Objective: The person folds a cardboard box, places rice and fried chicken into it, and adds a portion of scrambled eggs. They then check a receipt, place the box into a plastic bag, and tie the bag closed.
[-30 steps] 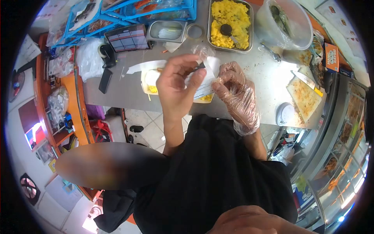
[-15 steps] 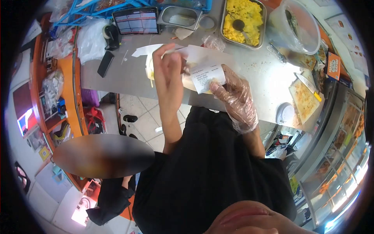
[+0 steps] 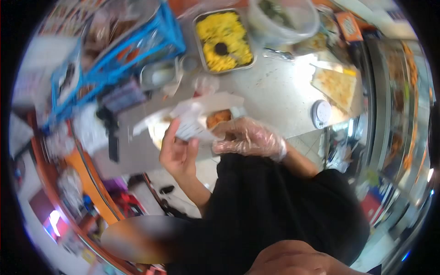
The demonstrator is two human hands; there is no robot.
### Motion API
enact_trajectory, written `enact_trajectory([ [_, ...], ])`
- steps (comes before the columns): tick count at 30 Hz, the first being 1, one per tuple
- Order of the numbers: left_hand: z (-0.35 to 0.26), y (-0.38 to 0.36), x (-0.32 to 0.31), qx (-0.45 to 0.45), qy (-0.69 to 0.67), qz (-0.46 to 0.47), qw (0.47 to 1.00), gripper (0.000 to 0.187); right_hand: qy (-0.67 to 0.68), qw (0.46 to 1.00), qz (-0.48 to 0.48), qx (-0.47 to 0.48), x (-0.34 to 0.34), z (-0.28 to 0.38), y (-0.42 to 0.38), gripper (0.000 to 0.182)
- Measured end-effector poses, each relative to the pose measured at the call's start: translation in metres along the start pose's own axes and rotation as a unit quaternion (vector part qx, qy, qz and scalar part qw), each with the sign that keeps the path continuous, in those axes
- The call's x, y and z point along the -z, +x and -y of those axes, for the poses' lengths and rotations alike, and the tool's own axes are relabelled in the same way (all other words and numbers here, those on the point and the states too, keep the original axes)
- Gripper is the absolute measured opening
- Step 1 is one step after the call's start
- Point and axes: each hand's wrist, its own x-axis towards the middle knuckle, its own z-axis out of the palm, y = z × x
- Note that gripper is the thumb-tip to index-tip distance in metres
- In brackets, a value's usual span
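My bare left hand [image 3: 179, 153] pinches a small white printed slip [image 3: 190, 127] between thumb and fingers. My right hand [image 3: 252, 137], in a clear plastic glove, is just right of the slip, its thumb and curved fingers apart and the fingertips near the slip's edge. Just beyond the hands lies an open white paper box [image 3: 229, 99] with orange-brown food [image 3: 218, 119] inside. Motion blur smears the print on the slip.
A metal tray of yellow food [image 3: 224, 41] and a clear plastic tub [image 3: 284, 23] stand at the back of the steel counter [image 3: 270, 91]. Blue racks [image 3: 133, 50] are back left. To the right are a cutting board [image 3: 334, 87] and a round white-lidded container [image 3: 321, 113].
The slip has passed from my gloved right hand to my left hand. My right hand has moved left and its fingers have come apart. The head view has turned and shifted right.
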Motion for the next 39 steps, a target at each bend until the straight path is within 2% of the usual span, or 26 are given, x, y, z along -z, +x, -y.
enact_trajectory([
  [1, 0.003, 0.000, -0.001, 0.002, -0.008, -0.022, 1.000, 0.060, 0.034, 0.997, -0.032, 0.066, 0.012, -0.015, -0.003, 0.037],
  [2, 0.004, 0.002, -0.003, 0.001, -0.012, -0.055, 0.998, 0.066, 0.049, 0.996, -0.064, 0.034, 0.041, -0.024, -0.003, 0.039],
  [3, 0.003, 0.006, -0.006, -0.005, -0.007, -0.040, 0.999, 0.066, 0.067, 0.994, -0.089, 0.005, 0.079, -0.037, 0.001, 0.041],
  [5, 0.001, 0.009, -0.016, 0.008, -0.017, -0.033, 0.999, 0.074, 0.008, 0.972, -0.230, 0.036, 0.163, -0.076, 0.020, 0.039],
  [6, 0.001, 0.010, -0.019, 0.006, 0.011, -0.028, 1.000, 0.078, -0.083, 0.946, -0.312, -0.003, 0.212, -0.111, 0.045, 0.039],
  [7, 0.002, 0.010, -0.022, 0.002, 0.019, -0.022, 1.000, 0.078, -0.222, 0.889, -0.399, -0.034, 0.250, -0.137, 0.072, 0.039],
  [8, 0.003, 0.010, -0.026, 0.020, 0.021, -0.022, 0.999, 0.078, -0.211, 0.889, -0.405, -0.034, 0.276, -0.160, 0.093, 0.039],
  [10, 0.003, 0.011, -0.036, 0.045, 0.031, -0.018, 0.998, 0.079, -0.342, 0.889, -0.273, -0.135, 0.317, -0.202, 0.130, 0.030],
  [12, 0.009, 0.012, -0.044, 0.042, 0.048, -0.014, 0.998, 0.080, -0.457, 0.852, -0.121, -0.224, 0.337, -0.227, 0.156, 0.025],
  [15, 0.002, 0.014, -0.064, 0.070, 0.052, -0.025, 0.996, 0.079, -0.496, 0.839, -0.031, -0.222, 0.354, -0.242, 0.167, 0.022],
  [17, 0.006, 0.017, -0.073, 0.107, 0.057, -0.047, 0.992, 0.079, -0.490, 0.846, -0.025, -0.210, 0.363, -0.239, 0.164, 0.021],
  [21, 0.020, 0.022, -0.079, 0.108, 0.060, -0.042, 0.991, 0.077, -0.472, 0.868, -0.053, -0.146, 0.357, -0.214, 0.148, 0.018],
  [24, 0.021, 0.029, -0.087, 0.134, 0.054, -0.035, 0.989, 0.076, -0.504, 0.856, -0.070, -0.088, 0.340, -0.204, 0.150, 0.016],
  [27, 0.022, 0.032, -0.094, 0.130, 0.059, -0.017, 0.990, 0.077, -0.570, 0.814, -0.007, -0.116, 0.321, -0.245, 0.189, 0.014],
  [28, 0.021, 0.034, -0.098, 0.129, 0.064, -0.020, 0.989, 0.077, -0.576, 0.807, 0.051, -0.124, 0.322, -0.271, 0.207, 0.013],
  [29, 0.019, 0.034, -0.103, 0.135, 0.070, -0.025, 0.988, 0.077, -0.572, 0.810, 0.054, -0.116, 0.315, -0.285, 0.213, 0.013],
  [32, 0.022, 0.031, -0.097, 0.133, 0.078, -0.034, 0.988, 0.078, -0.434, 0.900, -0.028, 0.015, 0.305, -0.326, 0.215, 0.013],
  [34, 0.026, 0.032, -0.094, 0.128, 0.072, -0.030, 0.989, 0.078, -0.335, 0.934, -0.080, 0.091, 0.303, -0.314, 0.203, 0.013],
  [35, 0.025, 0.033, -0.093, 0.131, 0.070, -0.030, 0.988, 0.077, -0.335, 0.935, -0.076, 0.091, 0.303, -0.306, 0.199, 0.013],
  [36, 0.024, 0.032, -0.092, 0.134, 0.069, -0.030, 0.988, 0.077, -0.295, 0.953, -0.044, -0.054, 0.305, -0.256, 0.181, 0.014],
  [37, 0.024, 0.032, -0.092, 0.134, 0.065, -0.032, 0.988, 0.077, -0.252, 0.947, -0.014, -0.198, 0.313, -0.221, 0.169, 0.015],
  [38, 0.023, 0.032, -0.091, 0.133, 0.062, -0.035, 0.989, 0.077, -0.166, 0.948, 0.005, -0.273, 0.320, -0.216, 0.164, 0.013],
  [39, 0.023, 0.032, -0.090, 0.130, 0.059, -0.038, 0.989, 0.077, -0.134, 0.958, -0.015, -0.253, 0.325, -0.219, 0.160, 0.013],
])
